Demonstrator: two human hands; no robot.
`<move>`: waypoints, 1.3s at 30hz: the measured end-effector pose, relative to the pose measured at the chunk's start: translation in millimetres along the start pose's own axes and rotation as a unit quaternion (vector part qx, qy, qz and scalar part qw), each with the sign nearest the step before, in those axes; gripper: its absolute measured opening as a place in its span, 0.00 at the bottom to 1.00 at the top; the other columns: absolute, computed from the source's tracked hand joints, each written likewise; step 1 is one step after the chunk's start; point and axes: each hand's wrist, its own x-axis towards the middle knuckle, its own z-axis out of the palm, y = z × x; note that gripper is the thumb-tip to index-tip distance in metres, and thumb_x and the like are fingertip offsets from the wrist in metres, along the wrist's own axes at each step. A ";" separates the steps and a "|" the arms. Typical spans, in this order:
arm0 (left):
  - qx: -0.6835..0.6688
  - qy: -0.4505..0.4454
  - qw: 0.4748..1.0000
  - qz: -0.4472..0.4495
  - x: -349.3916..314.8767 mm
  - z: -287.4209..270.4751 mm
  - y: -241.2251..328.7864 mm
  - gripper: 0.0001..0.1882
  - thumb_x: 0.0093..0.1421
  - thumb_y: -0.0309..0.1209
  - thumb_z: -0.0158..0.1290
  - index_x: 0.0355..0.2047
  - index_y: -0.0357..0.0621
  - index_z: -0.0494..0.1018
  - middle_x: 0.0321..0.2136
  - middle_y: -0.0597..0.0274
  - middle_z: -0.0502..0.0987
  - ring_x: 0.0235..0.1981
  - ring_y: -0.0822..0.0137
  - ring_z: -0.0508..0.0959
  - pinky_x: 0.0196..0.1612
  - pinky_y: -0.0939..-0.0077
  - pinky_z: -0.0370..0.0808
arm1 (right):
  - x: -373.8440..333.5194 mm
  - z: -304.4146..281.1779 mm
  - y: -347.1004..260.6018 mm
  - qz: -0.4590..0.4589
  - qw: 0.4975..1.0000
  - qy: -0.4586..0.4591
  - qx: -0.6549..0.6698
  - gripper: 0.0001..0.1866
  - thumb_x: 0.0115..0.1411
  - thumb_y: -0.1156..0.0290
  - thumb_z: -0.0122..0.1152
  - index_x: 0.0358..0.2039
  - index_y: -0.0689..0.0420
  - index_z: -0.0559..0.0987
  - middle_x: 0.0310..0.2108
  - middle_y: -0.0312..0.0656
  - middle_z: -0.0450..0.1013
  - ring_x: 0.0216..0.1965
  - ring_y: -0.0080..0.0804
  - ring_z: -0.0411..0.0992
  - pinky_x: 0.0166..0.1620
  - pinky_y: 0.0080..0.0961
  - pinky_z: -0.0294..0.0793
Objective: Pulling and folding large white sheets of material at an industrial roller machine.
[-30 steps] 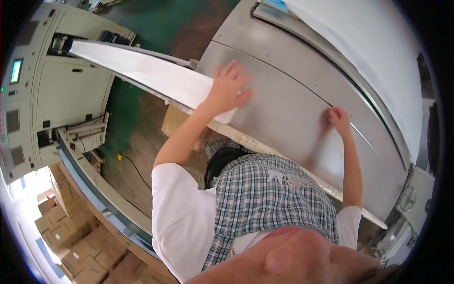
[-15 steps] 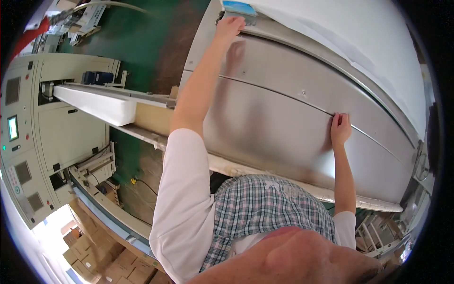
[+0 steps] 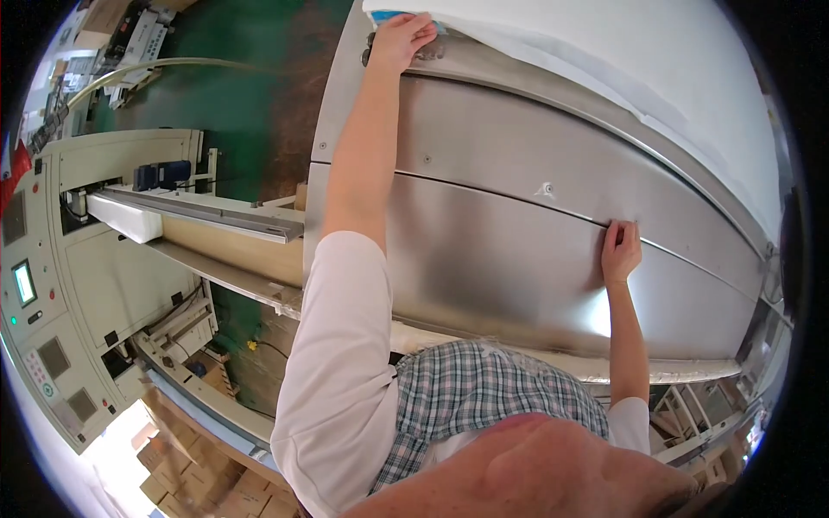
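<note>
A broad brushed-metal table (image 3: 492, 250) fills the middle, crossed by a long seam. My left hand (image 3: 404, 41) reaches to its far edge, fingers pinched together over a blue piece (image 3: 386, 16) at the corner of a white sheet (image 3: 639, 52). Whatever those fingertips hold is hidden. Farther right, my right hand (image 3: 622, 250) rests on the metal at the seam with fingers curled in. I cannot see whether anything is in it. The white sheet lies with a loose, wavy edge along the table's far side.
At the left stands a cream machine (image 3: 129, 268) with a small screen and buttons. A rail carrying a long white block (image 3: 125, 216) runs from it towards the table. Cardboard boxes (image 3: 194, 462) are stacked at lower left, and a yellow hose (image 3: 155, 65) arcs over the green floor.
My left hand has moved up onto the blue piece, covering more of it. My right hand stays at the seam. The white block has slid left towards the machine, and the view has shifted slightly.
</note>
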 end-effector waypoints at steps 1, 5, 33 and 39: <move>-0.003 -0.001 1.000 -0.001 -1.6 1.5 0.8 0.06 0.54 0.23 0.53 0.30 0.32 0.69 0.29 0.54 0.73 0.34 0.61 0.75 0.45 0.65 0.74 | 0.0 0.4 0.9 0.004 1.000 0.001 0.002 0.08 0.54 0.69 0.54 0.22 0.56 0.68 0.20 0.38 0.67 0.20 0.37 0.66 0.23 0.30 0.65; -0.042 0.006 0.999 0.027 -21.7 -3.4 -6.3 0.05 0.54 0.23 0.52 0.28 0.34 0.68 0.29 0.54 0.73 0.34 0.61 0.75 0.45 0.64 0.74 | -0.7 1.9 -0.9 0.007 1.000 0.010 0.006 0.08 0.54 0.69 0.54 0.22 0.56 0.68 0.20 0.39 0.67 0.20 0.37 0.66 0.23 0.30 0.65; 0.171 0.185 0.931 0.263 93.3 -49.5 25.6 0.15 0.55 0.36 0.52 0.37 0.38 0.74 0.32 0.64 0.76 0.33 0.74 0.72 0.38 0.81 0.68 | 0.6 1.9 -8.2 -0.003 1.000 0.014 -0.006 0.08 0.54 0.71 0.54 0.21 0.57 0.67 0.19 0.39 0.65 0.19 0.36 0.65 0.23 0.30 0.64; 0.147 0.117 0.959 0.212 97.9 -45.2 25.7 0.14 0.58 0.40 0.47 0.33 0.42 0.73 0.32 0.67 0.73 0.34 0.72 0.70 0.39 0.76 0.66 | 2.1 -1.4 -3.3 0.014 1.000 -0.003 -0.011 0.08 0.53 0.72 0.55 0.21 0.57 0.66 0.19 0.39 0.64 0.19 0.37 0.64 0.22 0.30 0.63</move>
